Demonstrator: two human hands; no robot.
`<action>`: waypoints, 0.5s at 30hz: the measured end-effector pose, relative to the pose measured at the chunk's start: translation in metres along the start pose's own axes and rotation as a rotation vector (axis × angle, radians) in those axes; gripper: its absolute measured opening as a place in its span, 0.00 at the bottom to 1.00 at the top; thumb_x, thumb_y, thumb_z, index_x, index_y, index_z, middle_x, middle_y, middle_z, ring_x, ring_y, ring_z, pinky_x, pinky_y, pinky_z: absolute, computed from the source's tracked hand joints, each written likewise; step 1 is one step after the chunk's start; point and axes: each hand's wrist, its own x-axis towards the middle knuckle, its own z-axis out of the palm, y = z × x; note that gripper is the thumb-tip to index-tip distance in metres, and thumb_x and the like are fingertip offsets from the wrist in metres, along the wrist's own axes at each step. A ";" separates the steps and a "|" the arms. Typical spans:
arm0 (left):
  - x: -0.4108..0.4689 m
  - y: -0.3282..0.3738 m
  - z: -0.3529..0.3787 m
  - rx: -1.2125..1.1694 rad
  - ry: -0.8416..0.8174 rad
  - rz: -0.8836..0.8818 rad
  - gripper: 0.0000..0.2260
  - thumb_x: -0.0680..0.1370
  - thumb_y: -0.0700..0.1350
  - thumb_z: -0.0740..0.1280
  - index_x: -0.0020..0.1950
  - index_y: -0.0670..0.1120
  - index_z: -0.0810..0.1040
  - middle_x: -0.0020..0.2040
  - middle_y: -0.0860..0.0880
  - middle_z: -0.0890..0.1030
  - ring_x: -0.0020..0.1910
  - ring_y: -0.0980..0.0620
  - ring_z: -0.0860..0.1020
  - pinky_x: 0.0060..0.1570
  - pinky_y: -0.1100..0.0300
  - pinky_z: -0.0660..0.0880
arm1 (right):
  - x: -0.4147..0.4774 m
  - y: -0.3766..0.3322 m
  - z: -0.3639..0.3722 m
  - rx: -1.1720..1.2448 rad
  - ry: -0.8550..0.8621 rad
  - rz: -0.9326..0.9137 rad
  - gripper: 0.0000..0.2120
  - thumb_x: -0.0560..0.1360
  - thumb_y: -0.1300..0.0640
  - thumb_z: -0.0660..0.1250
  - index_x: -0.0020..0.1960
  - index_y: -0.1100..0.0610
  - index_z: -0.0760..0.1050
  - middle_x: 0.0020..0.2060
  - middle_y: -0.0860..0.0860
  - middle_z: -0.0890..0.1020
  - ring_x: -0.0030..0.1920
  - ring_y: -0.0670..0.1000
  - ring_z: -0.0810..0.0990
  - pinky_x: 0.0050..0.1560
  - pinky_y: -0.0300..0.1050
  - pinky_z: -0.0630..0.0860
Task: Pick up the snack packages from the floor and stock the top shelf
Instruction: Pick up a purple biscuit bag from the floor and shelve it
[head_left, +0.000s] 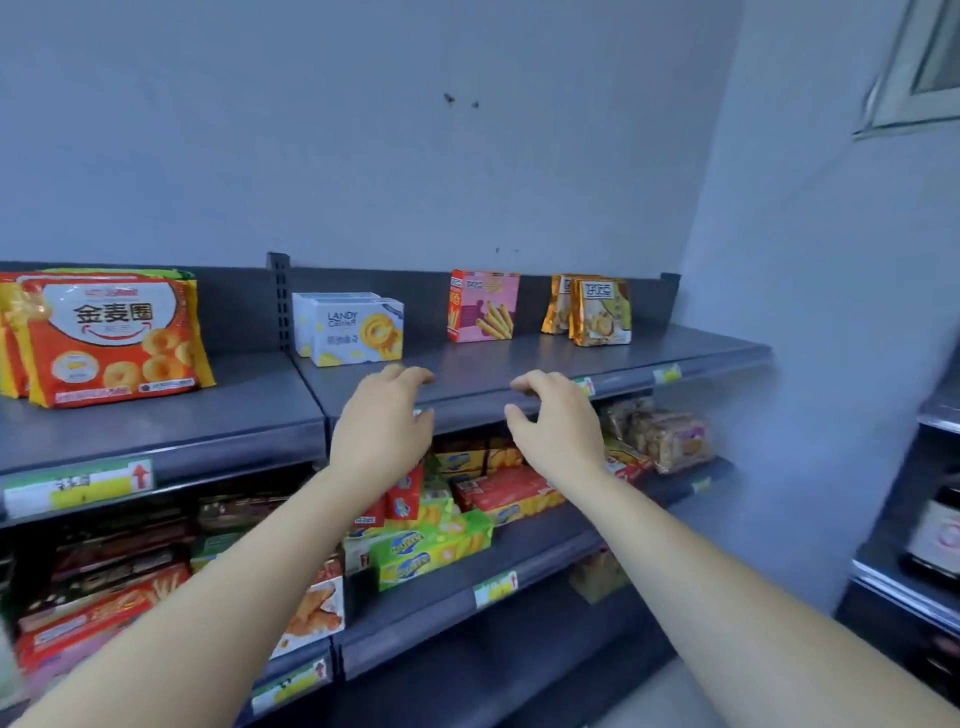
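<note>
The grey top shelf (545, 364) runs across the middle of the view. On it stand orange ring-snack bags (111, 338) at the left, white Landy cookie boxes (353, 327), a pink wafer-roll box (483, 306) and gold cookie bags (597, 312) at the right. My left hand (384, 426) and my right hand (556, 421) hover side by side at the shelf's front edge, below the white and pink boxes. Both hold nothing, with fingers loosely curled downward. No floor package is in view.
Lower shelves (467, 587) hold several red, green and yellow snack boxes and a clear cookie bag (670, 436). Price tags (78, 488) line the shelf fronts. A wall corner stands at the right, with another rack (914, 571) and a window (924, 62) beyond.
</note>
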 end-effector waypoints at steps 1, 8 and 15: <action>-0.007 0.020 0.011 -0.014 -0.012 0.031 0.18 0.77 0.43 0.65 0.67 0.47 0.73 0.65 0.48 0.75 0.64 0.45 0.71 0.60 0.50 0.70 | -0.012 0.017 -0.016 -0.017 0.009 0.025 0.13 0.77 0.53 0.65 0.61 0.52 0.75 0.57 0.48 0.78 0.61 0.50 0.72 0.56 0.47 0.73; -0.062 0.151 0.092 -0.057 -0.116 0.229 0.20 0.75 0.42 0.65 0.67 0.46 0.73 0.62 0.46 0.77 0.60 0.42 0.73 0.57 0.47 0.73 | -0.111 0.133 -0.115 -0.210 0.106 0.187 0.13 0.74 0.55 0.66 0.58 0.53 0.77 0.55 0.51 0.79 0.59 0.55 0.73 0.56 0.49 0.72; -0.123 0.268 0.170 -0.131 -0.294 0.464 0.17 0.75 0.41 0.65 0.64 0.44 0.75 0.59 0.44 0.77 0.59 0.40 0.74 0.52 0.47 0.74 | -0.216 0.228 -0.205 -0.316 0.118 0.419 0.15 0.73 0.60 0.67 0.60 0.57 0.76 0.55 0.55 0.78 0.60 0.57 0.73 0.58 0.50 0.71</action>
